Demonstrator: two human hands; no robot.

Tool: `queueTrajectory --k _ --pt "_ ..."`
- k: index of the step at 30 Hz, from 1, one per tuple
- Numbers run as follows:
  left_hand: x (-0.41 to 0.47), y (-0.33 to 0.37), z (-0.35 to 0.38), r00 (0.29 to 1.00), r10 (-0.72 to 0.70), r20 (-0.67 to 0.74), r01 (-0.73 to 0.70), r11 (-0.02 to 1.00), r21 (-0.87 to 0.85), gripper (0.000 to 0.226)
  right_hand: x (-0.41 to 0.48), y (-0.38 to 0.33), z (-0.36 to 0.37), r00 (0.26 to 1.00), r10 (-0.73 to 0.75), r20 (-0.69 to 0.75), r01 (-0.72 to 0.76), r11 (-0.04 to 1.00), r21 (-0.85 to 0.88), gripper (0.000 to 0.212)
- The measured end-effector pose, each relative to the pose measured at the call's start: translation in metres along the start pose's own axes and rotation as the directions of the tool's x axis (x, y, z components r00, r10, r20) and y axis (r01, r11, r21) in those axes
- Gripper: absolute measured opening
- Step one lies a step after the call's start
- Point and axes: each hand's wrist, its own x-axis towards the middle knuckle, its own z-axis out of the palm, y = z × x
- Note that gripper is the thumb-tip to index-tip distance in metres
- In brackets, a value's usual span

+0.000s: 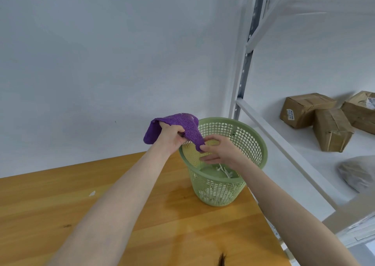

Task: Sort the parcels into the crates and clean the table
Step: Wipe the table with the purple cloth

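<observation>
Hanging just above the green basket point(257, 144): purple cloth point(176, 123), nubbly weave, softly folded. Bunched in the left hand point(170, 138), lower corner pinched by the right hand point(219, 152) over the basket's mouth. Round plastic lattice, standing on a glossy wooden worktop point(60, 200). Right of the basket, brown parcels point(304, 109) on a white metal shelf point(284, 144).

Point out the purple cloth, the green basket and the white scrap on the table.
purple cloth point(174, 121), head view, upper fold
green basket point(213, 192), head view, front wall
white scrap point(92, 193), head view, its middle
</observation>
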Motion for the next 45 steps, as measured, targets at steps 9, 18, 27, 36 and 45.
queueTrajectory --k 9,18,27,36,45 --pt "-0.002 -0.004 0.002 0.999 0.023 -0.044 -0.024 0.999 -0.025 0.093 0.002 0.009 0.013 0.976 -0.102 -0.191 0.105 0.994 0.009 0.018" --pt "-0.003 -0.005 0.002 0.998 0.031 -0.046 -0.028 0.998 0.049 0.094 0.003 0.01 0.006 0.967 -0.097 -0.235 0.109 0.993 0.039 0.012" --pt "-0.001 -0.009 0.0 1.0 0.023 0.015 -0.025 0.994 0.111 0.091 0.003 0.009 0.004 0.982 -0.001 -0.188 0.034 0.985 0.171 0.009" --pt "0.007 0.0 -0.016 0.997 0.063 0.043 -0.072 0.966 0.25 0.079 0.009 0.025 -0.023 0.908 -0.172 -0.381 -0.03 0.882 -0.47 0.03" --pt "0.012 0.0 -0.03 0.995 0.047 0.091 -0.071 0.957 0.282 0.04 0.014 0.0 -0.009 0.859 -0.409 -0.307 0.229 0.845 -0.483 0.018"
